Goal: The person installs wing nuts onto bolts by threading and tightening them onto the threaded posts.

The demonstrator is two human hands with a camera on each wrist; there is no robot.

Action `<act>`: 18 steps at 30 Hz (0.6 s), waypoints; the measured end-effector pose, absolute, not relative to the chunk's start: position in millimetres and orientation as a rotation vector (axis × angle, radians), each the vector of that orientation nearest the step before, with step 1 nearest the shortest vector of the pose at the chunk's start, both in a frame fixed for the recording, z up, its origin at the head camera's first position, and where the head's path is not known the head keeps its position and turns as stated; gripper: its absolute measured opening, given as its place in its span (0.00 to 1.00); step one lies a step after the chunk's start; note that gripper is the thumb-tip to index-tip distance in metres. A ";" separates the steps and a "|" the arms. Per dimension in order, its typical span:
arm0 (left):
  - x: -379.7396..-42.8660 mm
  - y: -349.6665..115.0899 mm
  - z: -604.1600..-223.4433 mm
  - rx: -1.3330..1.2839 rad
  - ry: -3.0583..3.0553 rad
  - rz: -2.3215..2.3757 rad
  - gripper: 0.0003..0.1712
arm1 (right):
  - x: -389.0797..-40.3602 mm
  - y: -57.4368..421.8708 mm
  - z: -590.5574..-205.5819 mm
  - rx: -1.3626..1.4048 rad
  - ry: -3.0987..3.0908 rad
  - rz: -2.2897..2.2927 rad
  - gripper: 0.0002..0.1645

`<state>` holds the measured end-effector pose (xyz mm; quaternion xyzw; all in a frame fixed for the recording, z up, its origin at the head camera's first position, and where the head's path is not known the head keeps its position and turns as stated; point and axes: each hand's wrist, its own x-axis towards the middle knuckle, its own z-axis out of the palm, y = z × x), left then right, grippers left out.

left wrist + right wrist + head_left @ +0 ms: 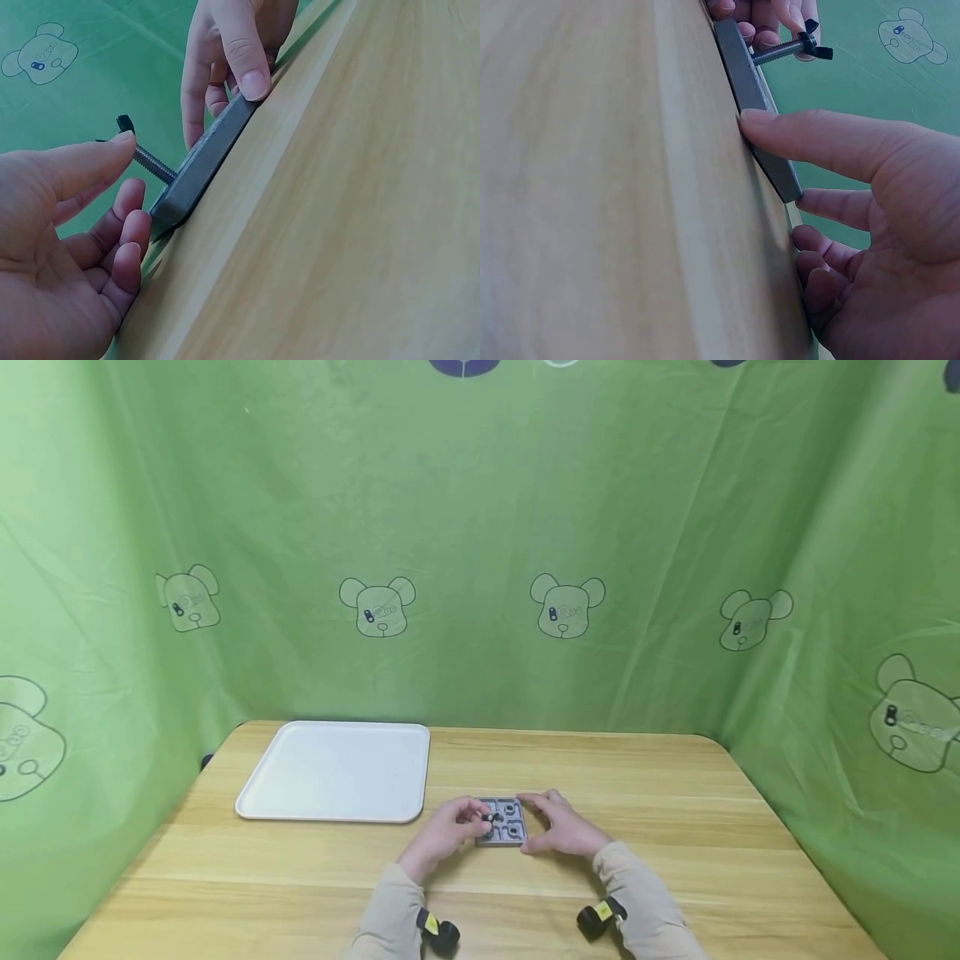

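Note:
A square grey plate with grooves and dark holes in its top lies flat on the wooden table. A black-winged wing screw with a threaded metal shaft stands up from the plate's left part. My left hand pinches its head between thumb and forefinger, the other fingers curled below. In the right wrist view, the wings of the screw stick out past the left fingertips. My right hand grips the plate's right end, thumb on the near edge and forefinger at the far corner. The screw's lower tip is hidden at the plate.
A white rectangular tray lies at the back left of the wooden table. Green curtains with bear-head outlines hang behind the table and along both sides. Black cameras on yellow-marked straps are worn on both wrists.

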<state>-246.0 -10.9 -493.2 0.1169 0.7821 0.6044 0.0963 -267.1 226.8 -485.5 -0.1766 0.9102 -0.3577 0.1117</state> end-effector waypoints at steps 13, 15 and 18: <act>-244.0 -9.2 -492.4 0.360 2.331 1.770 0.13 | -267.7 227.3 -485.9 -0.523 2.673 -1.036 0.54; -243.8 -9.3 -491.9 0.358 2.326 1.770 0.14 | -267.6 227.3 -485.8 -0.523 2.673 -1.036 0.54; -244.0 -9.6 -492.0 0.343 2.308 1.792 0.15 | -267.6 227.4 -485.6 -0.523 2.672 -1.042 0.54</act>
